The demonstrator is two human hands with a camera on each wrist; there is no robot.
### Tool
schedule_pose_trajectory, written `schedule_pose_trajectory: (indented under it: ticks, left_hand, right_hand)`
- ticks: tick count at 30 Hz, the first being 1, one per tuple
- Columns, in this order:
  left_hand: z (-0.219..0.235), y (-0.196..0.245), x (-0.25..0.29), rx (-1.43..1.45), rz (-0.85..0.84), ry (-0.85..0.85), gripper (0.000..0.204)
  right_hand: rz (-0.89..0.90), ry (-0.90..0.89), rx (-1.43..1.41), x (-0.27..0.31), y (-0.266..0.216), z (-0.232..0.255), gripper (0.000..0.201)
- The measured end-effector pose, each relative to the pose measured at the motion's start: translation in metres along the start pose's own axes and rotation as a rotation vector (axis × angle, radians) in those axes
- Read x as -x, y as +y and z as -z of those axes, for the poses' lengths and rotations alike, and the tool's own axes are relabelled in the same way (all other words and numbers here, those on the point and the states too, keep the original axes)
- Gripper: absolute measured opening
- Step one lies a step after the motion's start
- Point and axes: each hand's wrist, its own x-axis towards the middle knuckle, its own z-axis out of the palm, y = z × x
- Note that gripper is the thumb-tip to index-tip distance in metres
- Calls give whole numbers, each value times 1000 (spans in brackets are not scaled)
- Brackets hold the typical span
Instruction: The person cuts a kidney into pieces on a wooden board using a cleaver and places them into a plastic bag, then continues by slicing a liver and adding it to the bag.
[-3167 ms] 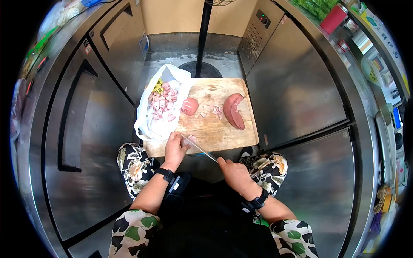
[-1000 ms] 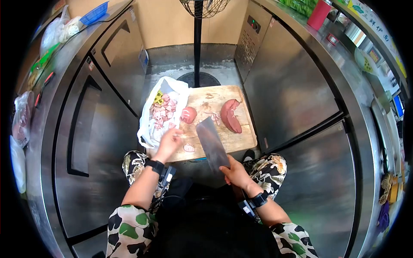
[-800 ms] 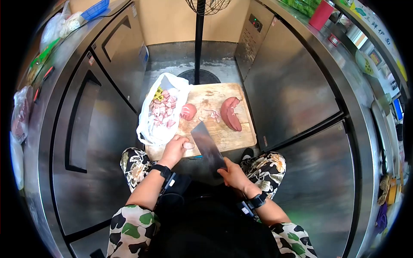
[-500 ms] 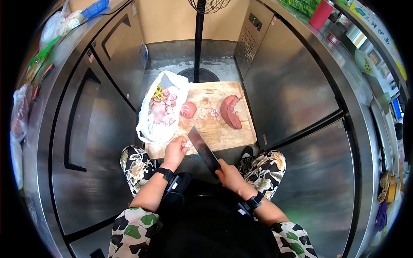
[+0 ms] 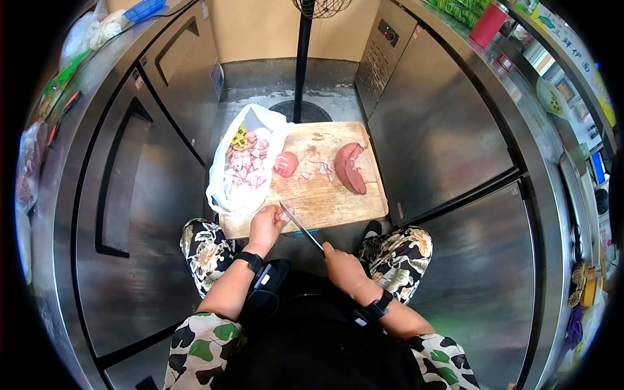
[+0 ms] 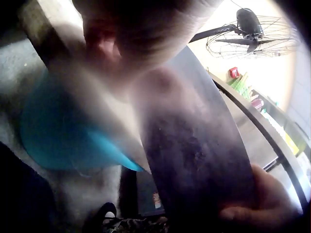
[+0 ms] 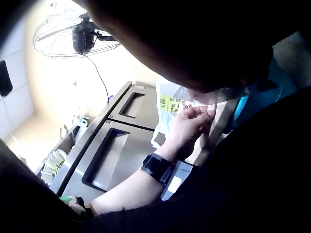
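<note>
A wooden cutting board (image 5: 338, 201) lies low between steel cabinets, in front of my knees. At its near edge my left hand (image 5: 277, 218) pinches a small pink piece of meat (image 5: 286, 212) with curled fingers. My right hand (image 5: 335, 255) grips the handle of a cleaver (image 5: 300, 225). Its blade stands edge-on and runs up to the piece beside my left fingers. In the left wrist view the dark cleaver blade (image 6: 194, 145) fills the middle, right against the blurred fingers (image 6: 136, 29). The right wrist view shows my left hand (image 7: 197, 119) pinching at the board edge.
A white plastic bag (image 5: 244, 166) with several cut meat chunks lies over the board's left edge. A rounded pink piece (image 5: 286, 164), small scraps (image 5: 322, 169) and a large dark-red piece (image 5: 350, 168) lie farther back. A fan pole (image 5: 302, 58) stands behind. Something blue (image 6: 63, 141) sits under the board.
My left hand came back from the bag to the board's near edge and took the small piece. The cleaver turned from flat to edge-on and came down beside it.
</note>
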Motion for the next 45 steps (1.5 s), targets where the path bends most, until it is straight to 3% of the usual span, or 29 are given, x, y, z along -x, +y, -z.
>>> schedule_pose_trajectory:
  ticks: [8, 11, 14, 16, 18, 19, 22, 23, 26, 30, 35, 38, 40, 43, 45]
  left_hand:
    - [-12, -16, -4, 137, 72, -3, 28]
    - [-6, 3, 1, 171, 27, 58, 32]
    - [1, 7, 7, 164, 26, 50, 34]
    - [0, -2, 5, 247, 105, 62, 31]
    - [-2, -7, 0, 375, 165, 92, 29]
    - [-2, -7, -2, 394, 149, 134, 24]
    - [-18, -27, -19, 440, 108, 125, 32]
    - [-21, -31, -25, 373, 71, 55, 40]
    - [-10, 9, -32, 0, -57, 31, 38]
    - [-10, 25, -40, -167, -23, 11, 25]
    - [-5, 17, -40, -39, -39, -10, 19]
    - [-6, -39, -75, 344, -142, 185, 18]
    - [19, -49, -103, 587, -11, 277, 16]
    - [51, -19, -122, 420, 113, 513, 26]
    - [47, 14, -112, 371, 143, 398, 29]
  right_hand:
    - [-4, -57, -45, -13, -8, 1, 19]
    - [66, 26, -53, -31, 6, -14, 27]
    - [-173, -218, -771, -33, 3, 32, 37]
    - [-206, -219, -827, -28, 13, 40, 44]
    - [-214, -195, -1143, -19, 16, 54, 41]
    - [-209, -215, -1202, -16, 19, 62, 39]
    - [-258, -213, -1388, -9, 29, 70, 37]
    - [-239, -194, -1380, -7, 32, 71, 36]
    - [-259, -137, -1396, 1, 36, 77, 35]
    - [-293, -87, -1382, 3, 60, 69, 34]
    - [-357, -92, -1489, 4, 84, 63, 27]
    - [-350, -102, -1510, -1, 89, 58, 28]
    - [-358, -106, -1482, -2, 89, 57, 29]
    - [-346, -115, -1467, -3, 85, 62, 30]
    - [-324, -87, -1508, -4, 87, 60, 31]
